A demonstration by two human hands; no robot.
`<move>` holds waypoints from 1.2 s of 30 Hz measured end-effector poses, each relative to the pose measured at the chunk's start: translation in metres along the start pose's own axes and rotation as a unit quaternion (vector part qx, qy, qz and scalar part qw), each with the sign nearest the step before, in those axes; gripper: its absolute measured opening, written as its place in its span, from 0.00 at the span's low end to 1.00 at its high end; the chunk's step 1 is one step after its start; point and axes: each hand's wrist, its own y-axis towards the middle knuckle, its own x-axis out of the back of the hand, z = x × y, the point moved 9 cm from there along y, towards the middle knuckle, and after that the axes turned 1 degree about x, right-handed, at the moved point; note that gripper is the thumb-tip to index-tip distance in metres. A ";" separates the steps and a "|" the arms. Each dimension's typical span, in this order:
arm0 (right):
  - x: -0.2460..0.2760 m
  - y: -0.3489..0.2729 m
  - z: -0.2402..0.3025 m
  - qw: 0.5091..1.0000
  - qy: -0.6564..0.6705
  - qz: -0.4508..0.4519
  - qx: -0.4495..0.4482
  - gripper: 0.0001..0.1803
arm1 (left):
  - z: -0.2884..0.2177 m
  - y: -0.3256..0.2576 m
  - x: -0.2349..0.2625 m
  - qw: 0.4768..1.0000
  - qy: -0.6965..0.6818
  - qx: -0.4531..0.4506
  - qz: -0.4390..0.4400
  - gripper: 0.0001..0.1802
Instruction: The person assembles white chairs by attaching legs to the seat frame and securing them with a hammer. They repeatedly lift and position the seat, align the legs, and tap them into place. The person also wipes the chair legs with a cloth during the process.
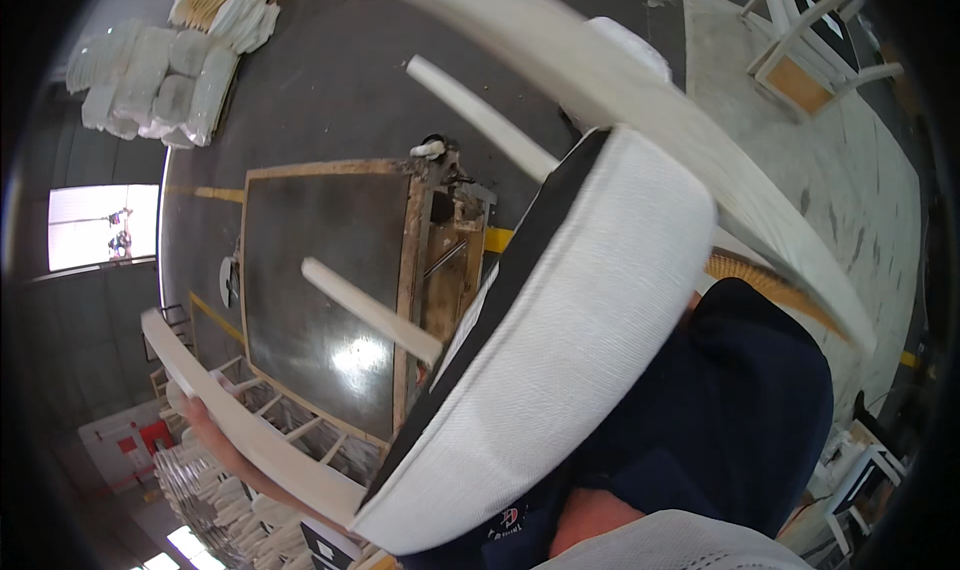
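Note:
A chair (560,340) with a white upholstered seat and a black underside is held up tilted in front of me, its pale wooden legs pointing away to the left. My left hand (203,420) is closed round the leg (255,425) at the lower left, its fingers partly hidden behind the wood. On the other side, my right arm in a dark navy sleeve (765,370) reaches behind the seat. Only a sliver of skin shows there, beside the long curved back post (760,210). The seat and post cover the fingers of my right hand.
Behind the chair stands a wood-edged worktable (325,270) with a dark top. Wrapped bundles (165,85) are stacked at the far left. Many pale wooden parts (230,500) lie at the lower left. Another chair (815,45) rests on a pale floor sheet (735,65) at the upper right.

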 end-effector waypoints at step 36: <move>0.254 0.134 0.173 0.821 0.560 -0.012 0.112 0.30 | -0.208 -0.172 -0.839 0.683 -0.252 -0.370 0.577 0.21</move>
